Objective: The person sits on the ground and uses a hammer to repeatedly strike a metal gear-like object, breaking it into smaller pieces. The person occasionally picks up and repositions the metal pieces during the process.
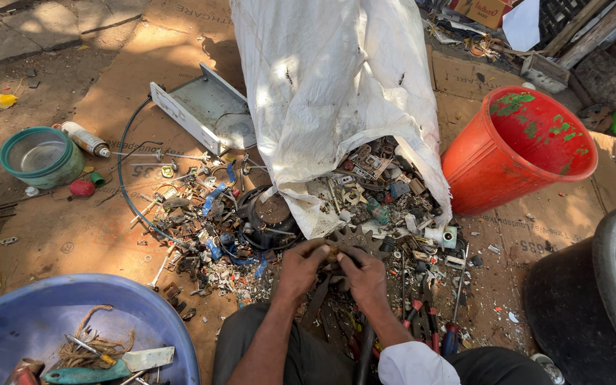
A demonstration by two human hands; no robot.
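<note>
Left hand [298,265] and right hand [362,274] clamp together on a toothed gear [358,239]; scrap pile [208,221] crowds ten o'clock, red bucket [515,153] two o'clock; fingertips hidden.

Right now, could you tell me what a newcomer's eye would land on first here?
First, the big white sack lying open at centre, spilling a heap of scrap metal over the cardboard. Next, the orange bucket to its right and the blue basin at lower left. Below the heap, the left hand and right hand close together on a toothed gear.
</note>
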